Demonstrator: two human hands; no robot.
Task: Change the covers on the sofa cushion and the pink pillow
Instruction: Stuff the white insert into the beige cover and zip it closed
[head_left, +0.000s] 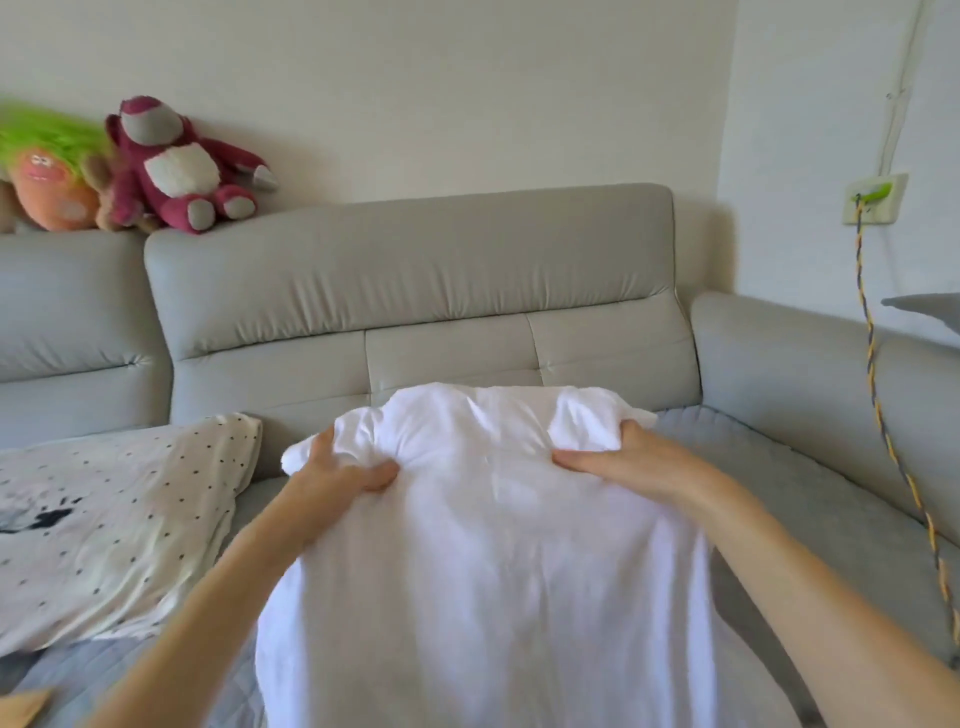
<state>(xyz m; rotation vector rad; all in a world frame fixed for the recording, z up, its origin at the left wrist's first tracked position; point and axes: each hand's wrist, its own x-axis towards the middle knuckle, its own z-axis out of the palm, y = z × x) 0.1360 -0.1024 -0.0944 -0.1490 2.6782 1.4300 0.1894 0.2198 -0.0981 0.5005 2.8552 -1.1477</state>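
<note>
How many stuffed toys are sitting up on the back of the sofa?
2 clearly: a dark pink plush bear on the sofa's backrest, and an orange toy with green hair to its left at the frame edge. A brownish bit between them may be a third.

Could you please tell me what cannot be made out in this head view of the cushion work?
- White cover: its lower end is cut off by the bottom edge; whether a cushion sits inside cannot be told.
- Left hand and right hand: fingertips buried in white folds.
- Green-haired plush toy: blurred, cut by the left edge.
- Spotted pillow: dark print unreadable.
</note>
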